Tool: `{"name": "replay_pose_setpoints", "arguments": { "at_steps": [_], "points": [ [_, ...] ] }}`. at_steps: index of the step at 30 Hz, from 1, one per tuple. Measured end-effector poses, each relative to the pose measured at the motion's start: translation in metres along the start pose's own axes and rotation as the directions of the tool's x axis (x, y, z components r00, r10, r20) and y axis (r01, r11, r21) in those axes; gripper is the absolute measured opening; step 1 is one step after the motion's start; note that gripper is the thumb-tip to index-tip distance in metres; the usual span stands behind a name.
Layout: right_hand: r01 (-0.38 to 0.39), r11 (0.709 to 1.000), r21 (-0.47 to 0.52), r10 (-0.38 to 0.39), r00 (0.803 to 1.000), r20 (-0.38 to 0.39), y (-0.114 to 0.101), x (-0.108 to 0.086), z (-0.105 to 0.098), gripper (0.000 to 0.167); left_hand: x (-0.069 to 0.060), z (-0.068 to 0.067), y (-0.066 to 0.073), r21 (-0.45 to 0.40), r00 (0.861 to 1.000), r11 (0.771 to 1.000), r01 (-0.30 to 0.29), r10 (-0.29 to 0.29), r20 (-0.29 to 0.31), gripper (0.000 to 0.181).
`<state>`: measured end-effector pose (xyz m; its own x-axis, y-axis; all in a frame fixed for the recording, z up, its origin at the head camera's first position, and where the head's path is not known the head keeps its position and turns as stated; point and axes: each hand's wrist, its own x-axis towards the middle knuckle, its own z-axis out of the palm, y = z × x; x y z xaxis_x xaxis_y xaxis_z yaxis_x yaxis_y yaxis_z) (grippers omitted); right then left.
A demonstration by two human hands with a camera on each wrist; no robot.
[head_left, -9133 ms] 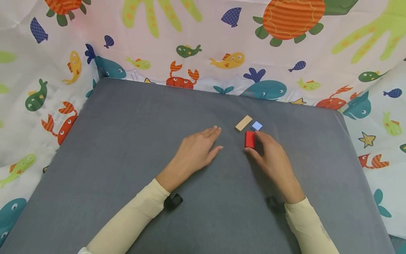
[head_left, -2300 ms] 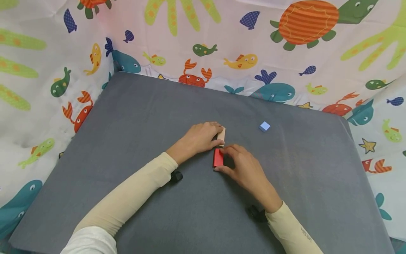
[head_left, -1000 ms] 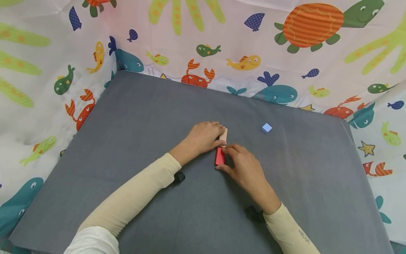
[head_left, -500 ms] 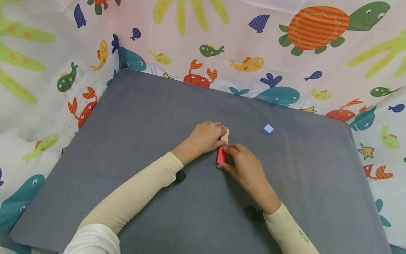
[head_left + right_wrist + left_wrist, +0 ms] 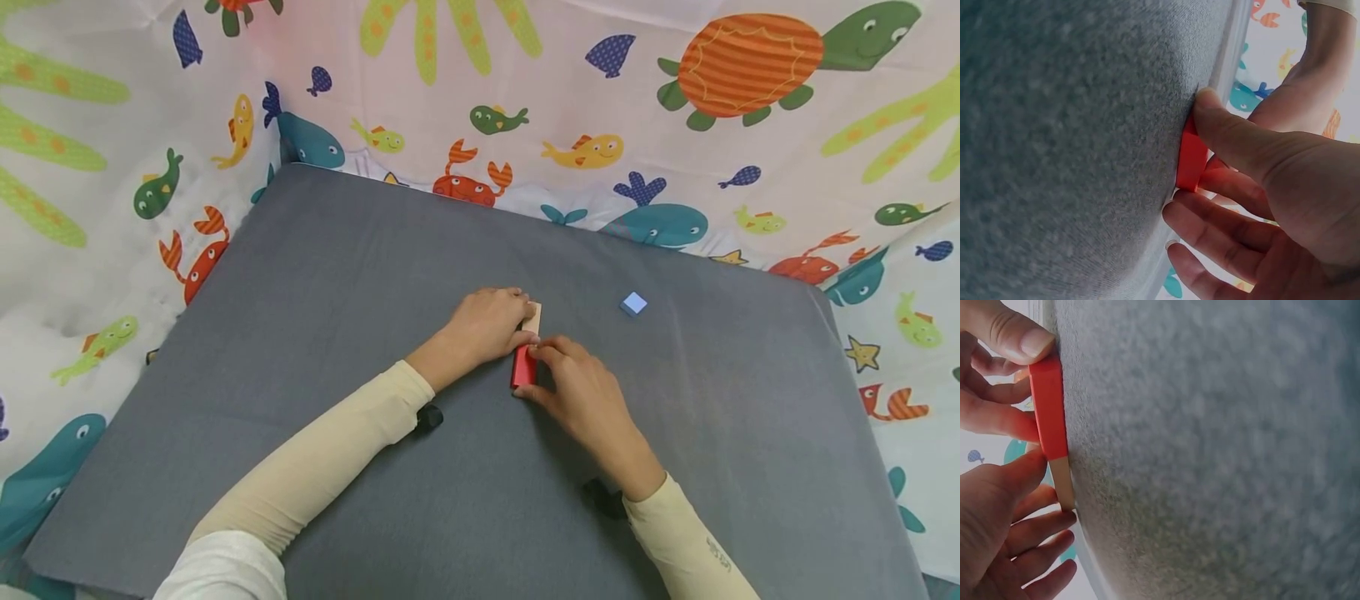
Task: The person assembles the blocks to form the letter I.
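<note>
Since earlier, brought end to end: red block point(image 5: 522, 367), pinched in right hand point(image 5: 583, 383), and wooden block point(image 5: 533, 320), held in left hand point(image 5: 483, 325). Now well apart, beyond right hand: blue block point(image 5: 633, 304). Judged roughly aligned.

Smooth red block point(image 5: 1049, 411), bare-wood tan block point(image 5: 1062, 482), cloth-covered counter point(image 5: 375, 250).
The red block has a soft sheen; the tan block looks matt. The blue block point(image 5: 633, 303) looks smooth. The counter's grey cloth point(image 5: 1072, 150) is matt and finely rough; the curtain point(image 5: 555, 100) is thin, creased fabric; the cream sleeve point(image 5: 322, 450) is smooth, stretchy-looking cloth.
</note>
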<state>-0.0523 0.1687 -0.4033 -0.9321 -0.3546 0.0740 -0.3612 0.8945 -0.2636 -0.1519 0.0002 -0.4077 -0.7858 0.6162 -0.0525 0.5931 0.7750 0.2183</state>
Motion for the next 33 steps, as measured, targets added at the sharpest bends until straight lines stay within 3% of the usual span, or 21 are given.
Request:
{"name": "replay_pose_setpoints", "arguments": {
  "at_steps": [5, 14, 17, 22, 25, 29, 33],
  "points": [
    [0.009, 1.0, -0.006, -0.009, 1.0, -0.004, 0.0, -0.001, 0.001, 0.059, -0.004, 0.001, 0.001, -0.008, 1.0, 1.0, -0.012, 0.012, 0.018, 0.045],
    [0.01, 1.0, 0.002, -0.01, 1.0, -0.023, -0.003, 0.001, 0.002, 0.058, -0.016, -0.01, -0.004, -0.098, 0.987, 0.995, -0.015, 0.031, 0.157, 0.061],
    [0.009, 1.0, 0.002, -0.009, 1.0, -0.02, -0.004, 0.001, 0.001, 0.057, -0.022, -0.012, -0.005, -0.065, 0.98, 0.996, -0.056, 0.067, 0.189, 0.062],
    [-0.001, 1.0, 0.008, 0.001, 1.0, -0.014, -0.004, 0.001, 0.0, 0.056, -0.028, -0.016, -0.002, -0.037, 0.974, 0.992, -0.117, 0.122, 0.189, 0.065],
    [-0.005, 1.0, 0.012, 0.005, 1.0, -0.017, -0.004, 0.001, -0.001, 0.055, -0.03, -0.019, 0.001, -0.03, 0.974, 0.993, -0.114, 0.118, 0.196, 0.077],
    [-0.011, 1.0, 0.008, 0.011, 1.0, -0.027, -0.002, 0.001, -0.002, 0.055, -0.029, -0.02, 0.009, 0.042, 0.975, 0.994, -0.104, 0.093, 0.203, 0.093],
    [-0.025, 1.0, 0.004, 0.025, 1.0, -0.019, -0.001, -0.001, -0.001, 0.055, -0.026, -0.017, 0.018, 0.12, 0.973, 0.988, -0.101, 0.074, 0.217, 0.093]
  ]
}}
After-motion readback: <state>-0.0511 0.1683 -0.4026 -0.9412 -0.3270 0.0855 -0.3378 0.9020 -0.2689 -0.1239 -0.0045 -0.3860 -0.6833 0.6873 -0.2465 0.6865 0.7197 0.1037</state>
